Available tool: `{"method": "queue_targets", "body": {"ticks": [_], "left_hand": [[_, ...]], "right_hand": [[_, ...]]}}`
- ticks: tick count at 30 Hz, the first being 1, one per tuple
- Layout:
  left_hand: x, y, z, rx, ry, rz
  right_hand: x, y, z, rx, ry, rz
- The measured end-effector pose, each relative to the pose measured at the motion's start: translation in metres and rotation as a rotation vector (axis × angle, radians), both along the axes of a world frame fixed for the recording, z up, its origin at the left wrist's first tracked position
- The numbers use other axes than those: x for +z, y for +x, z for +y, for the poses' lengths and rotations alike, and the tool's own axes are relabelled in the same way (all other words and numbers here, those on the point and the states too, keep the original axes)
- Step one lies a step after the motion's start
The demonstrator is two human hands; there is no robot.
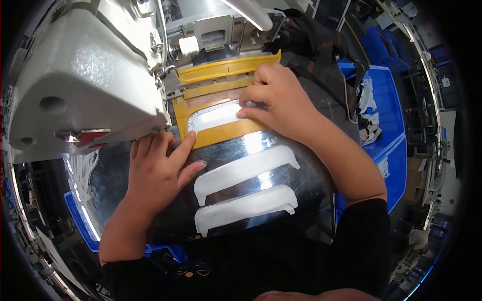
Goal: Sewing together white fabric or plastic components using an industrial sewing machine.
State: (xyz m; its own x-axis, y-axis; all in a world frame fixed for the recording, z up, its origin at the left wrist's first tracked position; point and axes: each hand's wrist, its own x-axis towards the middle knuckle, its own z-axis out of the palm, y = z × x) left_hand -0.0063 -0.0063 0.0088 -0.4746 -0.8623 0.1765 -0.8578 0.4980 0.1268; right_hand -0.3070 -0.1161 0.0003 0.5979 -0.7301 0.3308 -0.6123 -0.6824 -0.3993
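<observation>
A yellow sewing template (pixel 221 133) lies on the shiny metal work plate, with a long rounded opening in it. White material (pixel 213 116) shows inside that opening. At the opening's right end my right hand (pixel 278 98) has its thumb and fingers pinched on the white material; the fingertips partly hide it. My left hand (pixel 160 168) is spread flat, its index fingertip on the template's near left corner. Closer to me, two curved white fabric pieces (pixel 246 171) lie one below the other on the plate, the nearer white fabric piece (pixel 246 206) looking layered.
A large white sewing machine head (pixel 90 75) overhangs the left side, close to my left hand. Behind the template runs a yellow clamp bar (pixel 228 68). Blue bins (pixel 394 95) with white scraps stand at the right, and another blue bin (pixel 80 220) sits at lower left.
</observation>
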Motion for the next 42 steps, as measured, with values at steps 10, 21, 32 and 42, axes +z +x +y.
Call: {"method": "queue_targets", "body": {"ticks": [10,21,32,42], "left_hand": [[0.001,-0.001,0.006,-0.004,-0.023,0.162],[-0.001,-0.013,0.018,-0.095,0.286,0.409],[0.006,-0.020,0.014,-0.171,0.007,0.489],[0.008,-0.007,0.027,0.074,0.484,1.247]], "right_hand": [[0.006,0.001,0.007,0.032,-0.149,0.205],[0.015,-0.005,0.024,0.093,-0.106,0.052],[0.022,0.008,0.057,0.501,0.407,-0.152],[0.054,-0.043,0.030,0.457,0.747,-0.127]]}}
